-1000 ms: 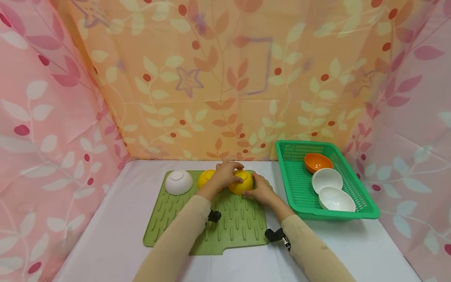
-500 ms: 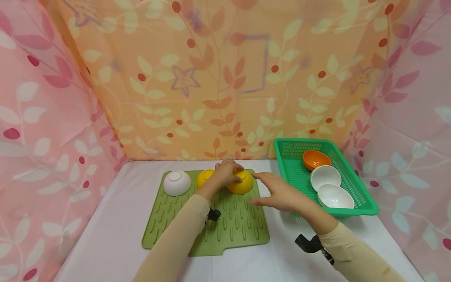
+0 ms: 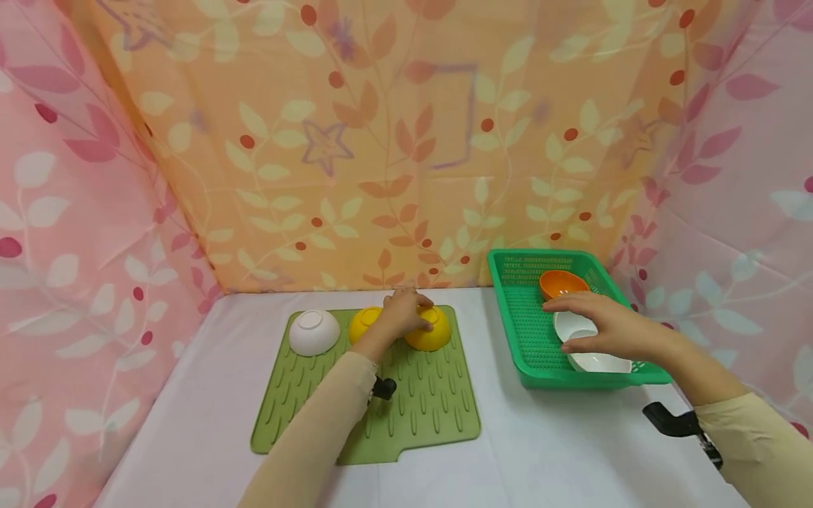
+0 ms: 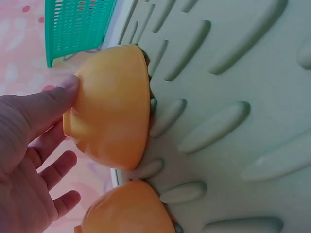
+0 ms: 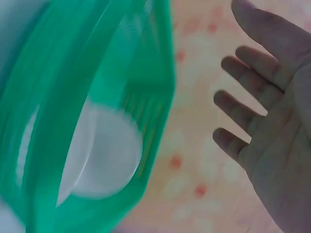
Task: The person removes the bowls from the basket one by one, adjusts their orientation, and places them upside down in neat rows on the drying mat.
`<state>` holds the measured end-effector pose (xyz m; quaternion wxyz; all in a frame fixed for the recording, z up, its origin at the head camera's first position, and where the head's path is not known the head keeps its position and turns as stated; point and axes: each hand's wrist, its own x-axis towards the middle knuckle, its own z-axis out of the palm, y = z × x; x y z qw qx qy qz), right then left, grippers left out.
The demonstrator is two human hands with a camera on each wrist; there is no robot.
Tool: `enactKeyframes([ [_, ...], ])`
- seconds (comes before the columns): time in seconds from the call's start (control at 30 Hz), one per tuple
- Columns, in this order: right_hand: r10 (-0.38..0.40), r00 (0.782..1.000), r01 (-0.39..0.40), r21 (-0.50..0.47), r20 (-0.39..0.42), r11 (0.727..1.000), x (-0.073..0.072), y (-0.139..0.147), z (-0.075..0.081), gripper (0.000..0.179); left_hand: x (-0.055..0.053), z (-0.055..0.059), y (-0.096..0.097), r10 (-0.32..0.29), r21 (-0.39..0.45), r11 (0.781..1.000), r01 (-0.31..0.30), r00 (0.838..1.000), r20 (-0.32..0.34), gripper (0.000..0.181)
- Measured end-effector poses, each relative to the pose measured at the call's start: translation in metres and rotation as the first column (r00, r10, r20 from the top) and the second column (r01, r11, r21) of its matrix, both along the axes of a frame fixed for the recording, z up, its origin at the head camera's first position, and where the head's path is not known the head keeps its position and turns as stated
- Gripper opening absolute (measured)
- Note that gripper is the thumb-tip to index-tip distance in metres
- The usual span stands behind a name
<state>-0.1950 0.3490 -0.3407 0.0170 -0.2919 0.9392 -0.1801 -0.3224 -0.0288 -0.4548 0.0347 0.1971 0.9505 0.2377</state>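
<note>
My left hand holds the right-hand yellow bowl, which sits upside down on a green ribbed mat. In the left wrist view the thumb lies against the side of this bowl, near its foot, with a finger partly hidden behind. The other fingers are spread apart from it. A second upturned yellow bowl stands to the left, partly covered by the hand. Over the green basket is my right hand, thumb and fingers apart, holding nothing. Below it lie two white bowls, partly hidden.
An upturned white bowl stands at the mat's far left. In the basket's back part sits an orange bowl. Floral cloth walls enclose the white table at the back and sides.
My right hand has let go of the right-hand yellow bowl and moved right, over the basket. The left hand has stayed at that bowl. The head view has shifted slightly.
</note>
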Motion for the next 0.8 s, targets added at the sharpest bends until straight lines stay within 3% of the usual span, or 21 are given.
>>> enactKeyframes([
  [0.17,-0.067,0.995,0.060,0.099,0.068,0.993,-0.009,0.047,-0.009,0.067,0.000,-0.002,-0.003,0.012,0.024,1.000,-0.012,1.000,0.000,0.048],
  [0.3,-0.097,0.985,0.081,0.113,0.145,0.990,-0.015,0.068,-0.016,0.075,0.000,-0.001,-0.003,0.017,0.041,0.999,-0.016,1.000,-0.021,0.048],
  [0.57,-0.119,0.937,0.088,0.108,0.329,0.990,-0.026,0.082,-0.035,0.080,0.002,0.000,-0.003,0.042,0.030,0.999,-0.041,0.999,-0.032,0.049],
  [0.8,-0.105,0.930,0.057,0.143,0.353,0.988,-0.031,0.089,-0.047,0.082,0.003,-0.002,-0.001,0.045,0.015,0.999,-0.044,0.998,-0.043,0.050],
])
